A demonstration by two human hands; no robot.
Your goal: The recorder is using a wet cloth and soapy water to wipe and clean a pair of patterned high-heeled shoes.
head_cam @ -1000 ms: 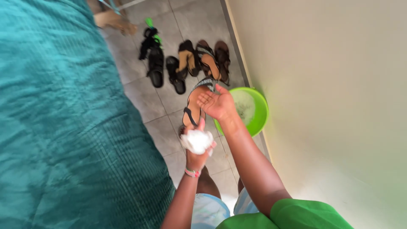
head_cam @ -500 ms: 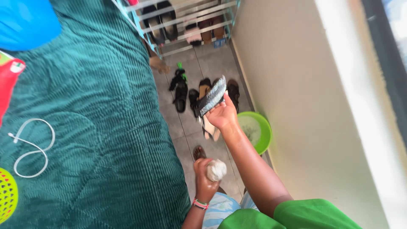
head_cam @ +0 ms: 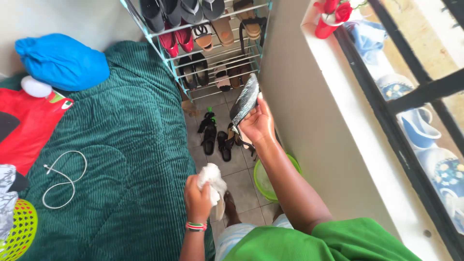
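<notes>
My right hand (head_cam: 258,123) holds a sandal (head_cam: 245,100) with a black-and-white patterned sole, lifted upright in front of the shoe rack (head_cam: 208,46). Its dark straps hang below my palm. My left hand (head_cam: 198,198) is closed around a crumpled white cloth (head_cam: 212,181), low over the tiled floor beside the bed. A green basin (head_cam: 263,181) sits on the floor under my right forearm, partly hidden by it.
A teal bedspread (head_cam: 121,159) fills the left, with a blue bundle (head_cam: 63,60), a red item (head_cam: 26,123) and a white cable (head_cam: 63,179) on it. Dark sandals (head_cam: 215,137) lie on the floor. A windowsill (head_cam: 386,111) with cups runs along the right wall.
The view has tilted up, revealing the shoe rack and the windowsill. My right hand has raised the sandal higher toward the rack. The white cloth in my left hand has loosened from a tight ball.
</notes>
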